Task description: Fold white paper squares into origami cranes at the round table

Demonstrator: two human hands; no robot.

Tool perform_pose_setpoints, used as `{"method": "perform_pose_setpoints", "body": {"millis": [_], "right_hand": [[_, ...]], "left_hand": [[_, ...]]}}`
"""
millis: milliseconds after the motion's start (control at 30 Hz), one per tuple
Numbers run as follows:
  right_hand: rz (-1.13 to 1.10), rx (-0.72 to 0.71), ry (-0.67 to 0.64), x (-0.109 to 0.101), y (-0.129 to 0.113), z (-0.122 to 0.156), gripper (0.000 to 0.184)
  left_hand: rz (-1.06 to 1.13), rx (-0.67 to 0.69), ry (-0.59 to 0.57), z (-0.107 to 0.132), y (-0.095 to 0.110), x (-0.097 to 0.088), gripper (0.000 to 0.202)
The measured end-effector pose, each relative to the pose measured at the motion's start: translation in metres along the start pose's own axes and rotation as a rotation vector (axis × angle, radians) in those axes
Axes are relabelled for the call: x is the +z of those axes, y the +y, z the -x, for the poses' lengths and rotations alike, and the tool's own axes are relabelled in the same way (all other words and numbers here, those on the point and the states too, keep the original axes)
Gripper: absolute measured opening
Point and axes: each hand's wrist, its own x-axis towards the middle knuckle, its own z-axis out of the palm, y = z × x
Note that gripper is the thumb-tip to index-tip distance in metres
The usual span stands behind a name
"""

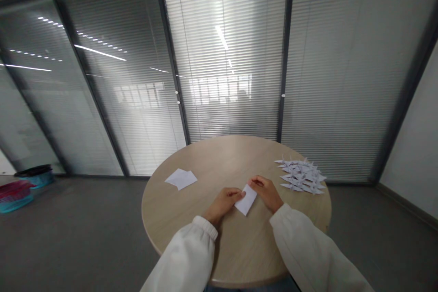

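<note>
A small white sheet of paper (247, 202), with a narrow folded-looking shape, lies at a slant between my hands, low over the table. My left hand (225, 201) pinches its left edge, thumb on top. At its upper right corner, my right hand (266, 190) grips the paper between thumb and fingers. Off to the right sits a cluster of folded white paper cranes (303, 175), set close together in rows. On the left lie several loose white paper sheets (181, 179), overlapping at angles.
The round wooden table (232, 155) stands before glass partitions with blinds (226, 54). On the floor at far left are two bins, one with a red liner (15, 196) and one with a black liner (34, 175). A white wall rises at right.
</note>
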Motion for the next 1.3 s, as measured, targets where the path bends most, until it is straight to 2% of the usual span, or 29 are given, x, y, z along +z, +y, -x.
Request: {"method": "perform_pose_setpoints", "body": {"millis": [233, 367, 467, 600, 800, 967, 1300], "right_hand": [[-0.160, 0.145, -0.095, 0.004, -0.003, 0.002, 0.037], [-0.133, 0.160, -0.223, 0.005, -0.004, 0.003, 0.033], [-0.095, 0.131, -0.278, 0.004, -0.003, 0.004, 0.034], [-0.003, 0.062, -0.242, 0.002, -0.006, 0.004, 0.030], [0.174, -0.039, -0.224, 0.001, -0.011, 0.005, 0.025], [0.219, -0.065, -0.218, 0.003, -0.009, 0.006, 0.023], [0.229, -0.081, -0.196, 0.005, -0.008, 0.007, 0.021]], "left_hand": [[0.027, 0.061, 0.209, -0.005, -0.003, -0.005, 0.045], [0.011, 0.048, 0.248, -0.006, -0.002, -0.006, 0.046], [-0.009, 0.055, 0.230, -0.006, -0.003, -0.007, 0.046], [-0.025, 0.060, 0.231, -0.007, -0.006, -0.007, 0.045], [-0.201, 0.224, 0.362, -0.009, -0.012, -0.009, 0.036], [-0.254, 0.218, 0.290, -0.006, -0.010, -0.008, 0.036], [-0.204, 0.190, 0.102, 0.001, 0.000, 0.003, 0.045]]}}
